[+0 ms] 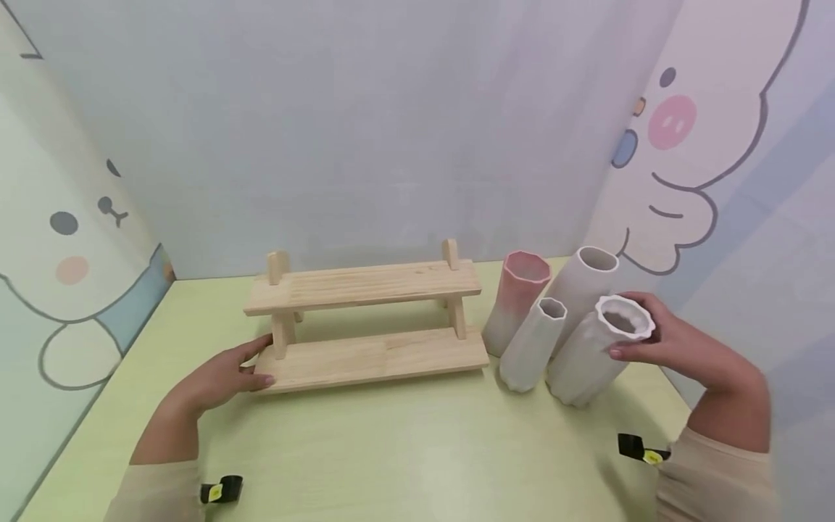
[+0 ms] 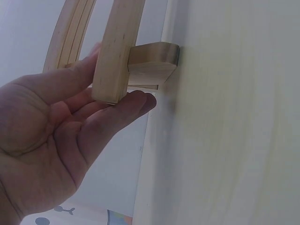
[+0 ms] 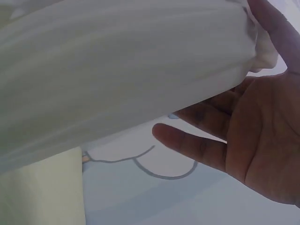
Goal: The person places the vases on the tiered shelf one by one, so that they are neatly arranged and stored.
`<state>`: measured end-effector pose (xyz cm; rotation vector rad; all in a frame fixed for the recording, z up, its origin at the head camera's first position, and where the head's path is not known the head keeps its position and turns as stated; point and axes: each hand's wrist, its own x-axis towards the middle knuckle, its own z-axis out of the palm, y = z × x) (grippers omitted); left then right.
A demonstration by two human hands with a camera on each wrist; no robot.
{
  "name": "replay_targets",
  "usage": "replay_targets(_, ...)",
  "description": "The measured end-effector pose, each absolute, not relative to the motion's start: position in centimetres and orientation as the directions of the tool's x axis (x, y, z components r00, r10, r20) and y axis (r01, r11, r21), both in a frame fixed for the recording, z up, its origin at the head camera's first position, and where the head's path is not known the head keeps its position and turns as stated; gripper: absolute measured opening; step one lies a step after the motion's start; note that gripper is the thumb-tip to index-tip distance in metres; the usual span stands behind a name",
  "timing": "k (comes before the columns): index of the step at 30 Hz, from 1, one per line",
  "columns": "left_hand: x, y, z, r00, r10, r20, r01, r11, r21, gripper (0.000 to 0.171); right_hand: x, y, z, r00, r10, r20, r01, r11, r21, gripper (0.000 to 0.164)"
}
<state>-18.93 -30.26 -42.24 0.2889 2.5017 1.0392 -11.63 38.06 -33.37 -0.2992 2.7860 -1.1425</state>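
A two-tier wooden shelf (image 1: pixel 372 359) stands on the table toward the back. My left hand (image 1: pixel 218 378) pinches the left end of its lower board between thumb and fingers. In the left wrist view that board end (image 2: pixel 114 61) sits between the thumb and the fingers. To the right, my right hand (image 1: pixel 668 341) grips a white vase (image 1: pixel 587 362) with a scalloped rim, near its top. The right wrist view has this vase (image 3: pixel 126 75) across the frame, with the little finger held away from it. The vase's far side is hidden there.
Close beside the gripped vase stand a pink-and-white vase (image 1: pixel 512 304), a slim white vase (image 1: pixel 533 348) and a taller white vase (image 1: pixel 580 283). Their group is just right of the shelf. A grey-white wall (image 1: pixel 365 145) rises behind, with cartoon-printed panels on both sides.
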Motion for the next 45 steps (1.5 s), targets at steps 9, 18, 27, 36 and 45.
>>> replay_targets(9,-18.4,-30.5,-42.4,-0.89,0.35,-0.292,0.032,0.688,0.725,0.09,-12.7,38.4,-34.9,-0.949,-0.313,0.043,-0.215,0.54,-0.814,0.059)
replay_targets(18,-18.3,-30.4,-42.7,-0.894,0.343,-0.287,0.03,0.687,0.726,0.091,-12.7,38.5,-35.2,-0.933,-0.345,0.099,-0.283,0.537,-0.795,0.06)
replay_targets(27,-18.5,-30.3,-42.6,-0.898,0.343,-0.276,0.043,0.691,0.721,0.092,-11.6,38.2,-34.0,-0.946,-0.272,0.178,-0.305,0.552,-0.776,0.062)
replay_targets(36,-18.7,-30.2,-42.1,-0.898,0.345,-0.275,0.038,0.683,0.73,0.092,-11.9,35.4,-31.8,-0.641,-0.529,0.556,-0.6,-0.108,-0.793,0.062)
replay_targets(45,-18.8,-30.1,-42.1,-0.902,0.34,-0.265,0.045,0.687,0.725,0.091,-11.7,30.5,-30.2,-0.456,-0.493,0.741,-0.675,-0.351,-0.649,0.056)
